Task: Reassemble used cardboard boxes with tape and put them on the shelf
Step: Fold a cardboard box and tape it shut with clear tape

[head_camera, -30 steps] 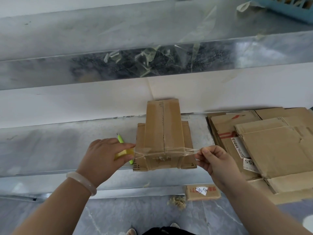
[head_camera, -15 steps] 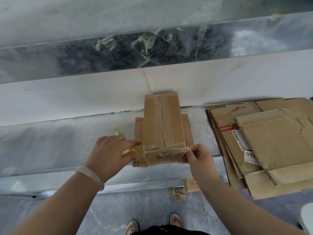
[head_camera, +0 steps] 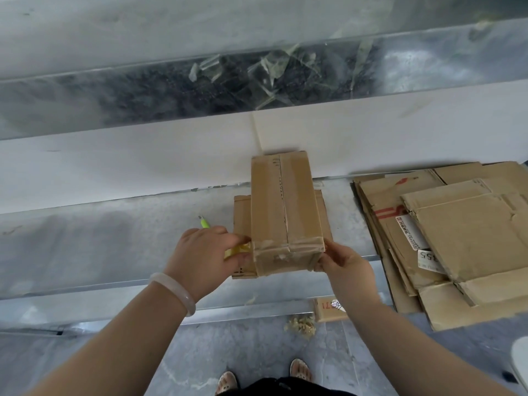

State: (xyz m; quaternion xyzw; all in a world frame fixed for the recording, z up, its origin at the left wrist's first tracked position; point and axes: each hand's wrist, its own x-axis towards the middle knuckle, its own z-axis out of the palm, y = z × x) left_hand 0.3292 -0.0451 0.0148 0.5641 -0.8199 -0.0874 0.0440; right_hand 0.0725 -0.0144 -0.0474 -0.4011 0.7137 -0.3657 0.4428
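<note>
The small box (head_camera: 285, 212) sits on a flat piece of cardboard (head_camera: 241, 212) near the front edge of the lower metal shelf (head_camera: 114, 247). Its long axis runs straight away from the person, toward the back wall. A band of clear tape (head_camera: 288, 244) wraps its near end.

The left hand (head_camera: 203, 258) is curled round a yellow object (head_camera: 238, 249), probably the tape roll, with its fingertips against the box's near left corner. The right hand (head_camera: 345, 270) pinches the near right corner, seemingly pressing the tape end down. So the box lies between the hands, touched by both.

I'd guess lifting it comes next. There is open shelf to the left, past the green pen (head_camera: 205, 223), while the stack of flattened boxes (head_camera: 457, 238) crowds the right. The upper shelf (head_camera: 143, 24) overhangs above.
</note>
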